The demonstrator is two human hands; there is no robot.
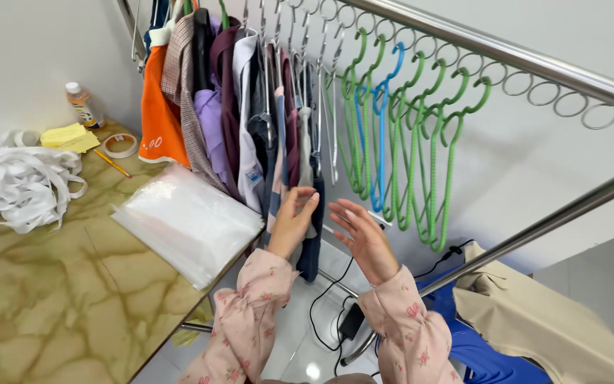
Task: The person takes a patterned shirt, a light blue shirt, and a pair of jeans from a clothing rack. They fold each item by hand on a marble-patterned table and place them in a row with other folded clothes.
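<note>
Head view, single frame. Left hand (294,217): raised, fingers loosely curled against the lower edge of a hanging dark garment (312,227), thumb side towards the cloth; it touches the fabric, but whether it pinches it cannot be told. Right hand (359,231): open, palm turned towards the left hand, fingers spread and free of any item, just beside the same garment. Both wrists in pink floral sleeves (250,320).

Garment row (229,107): hung close-packed from a steel rail (506,53) fitted with wire rings; includes an orange top (156,114), a checked piece, a lilac shirt, maroon and white items. The dark garment hangs at the right end of this row, reaching lowest.

Empty hangers (406,142): mostly green plastic, one blue (381,135), hooked into the rings to the right of the clothes, well clear of both hands. Second steel bar (556,220): slanting lower right, with a beige cloth (541,320) draped below it.

Table (51,284): marble-patterned, green-yellow, at left. On it: stack of clear plastic bags (186,220) near the table's edge, just beside the clothes; heap of white ribbon tape (15,185); tape roll (120,145); yellow pencil (111,163); yellow notepaper (69,136); small bottle (81,103) by the wall.

Floor: black cable and adapter (352,320) below the hands.
</note>
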